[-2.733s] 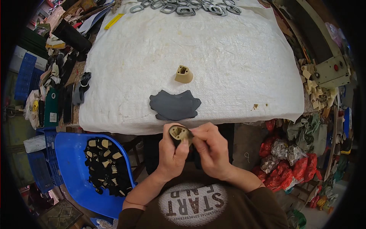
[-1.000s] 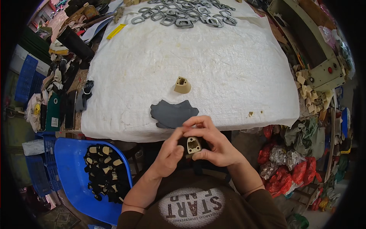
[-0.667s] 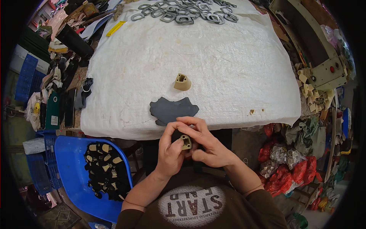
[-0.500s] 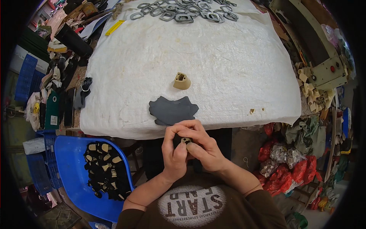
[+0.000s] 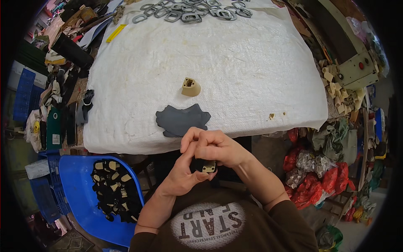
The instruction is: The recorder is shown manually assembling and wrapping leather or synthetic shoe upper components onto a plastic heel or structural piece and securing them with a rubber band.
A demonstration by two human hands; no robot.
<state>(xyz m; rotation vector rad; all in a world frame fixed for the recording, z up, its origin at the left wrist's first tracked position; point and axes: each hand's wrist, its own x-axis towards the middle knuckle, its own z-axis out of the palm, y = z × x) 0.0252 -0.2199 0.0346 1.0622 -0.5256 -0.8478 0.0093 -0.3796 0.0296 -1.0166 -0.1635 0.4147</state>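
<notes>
A: What is the big thing up top?

B: A white padded table [image 5: 252,71]. At 12 o'clock on it lie many grey metal rings [image 5: 191,9]. In the middle sits 1 small tan block [image 5: 191,87], and just below it a dark grey flat piece [image 5: 181,120].

A: And the room?

B: Messy. Tools and scraps pile up at 9 o'clock, and red bags [image 5: 308,176] sit at 4 o'clock.

A: Any boxes?

B: A blue tub [image 5: 77,197] at 7 o'clock, with black and tan pieces [image 5: 112,191] in it.

A: And the hands?

B: Both are below the table edge. The left hand [image 5: 182,174] and right hand [image 5: 218,147] press together, both closed around 1 small black and tan part [image 5: 205,166].
</notes>
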